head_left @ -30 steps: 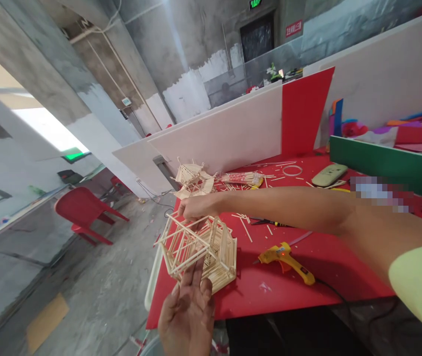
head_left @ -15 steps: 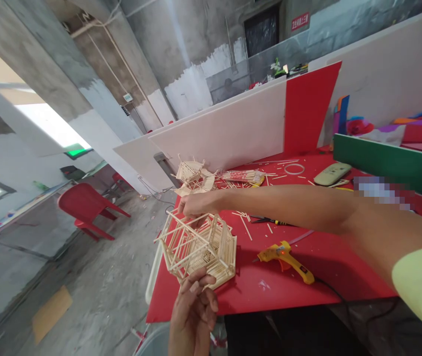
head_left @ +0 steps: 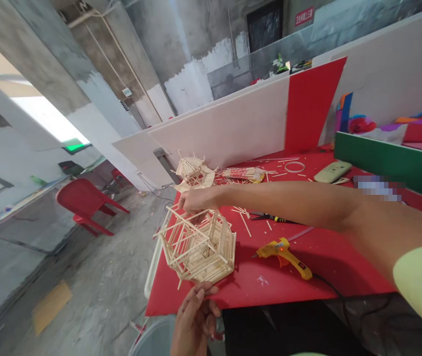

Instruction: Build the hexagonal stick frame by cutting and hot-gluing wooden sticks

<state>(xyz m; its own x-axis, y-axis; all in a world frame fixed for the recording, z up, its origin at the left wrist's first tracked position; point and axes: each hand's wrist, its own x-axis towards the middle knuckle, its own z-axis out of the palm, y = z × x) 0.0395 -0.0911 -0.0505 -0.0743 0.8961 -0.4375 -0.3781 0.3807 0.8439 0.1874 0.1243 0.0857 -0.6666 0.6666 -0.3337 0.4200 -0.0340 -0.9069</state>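
Observation:
A hexagonal house frame of thin wooden sticks point(head_left: 199, 244) stands tilted at the left end of the red table point(head_left: 270, 284). My right hand point(head_left: 196, 200) reaches across from the right, its fingers closed on a stick at the top of the frame. My left hand point(head_left: 195, 316) comes up from below the table's front edge; its fingertips pinch the frame's lower rim. Loose sticks point(head_left: 246, 225) lie on the table just behind the frame.
A yellow glue gun point(head_left: 284, 251) lies right of the frame, with a small tool point(head_left: 270, 217) behind it. Further back are a second stick model point(head_left: 193, 174), a stick bundle point(head_left: 243, 174), a white ring point(head_left: 294, 167) and a pale remote point(head_left: 332, 172). A red chair point(head_left: 84, 202) stands on the floor at left.
My left hand has dropped from flat against the frame's front to pinching its lower rim. The frame has tipped a little. My right hand has stayed at the top.

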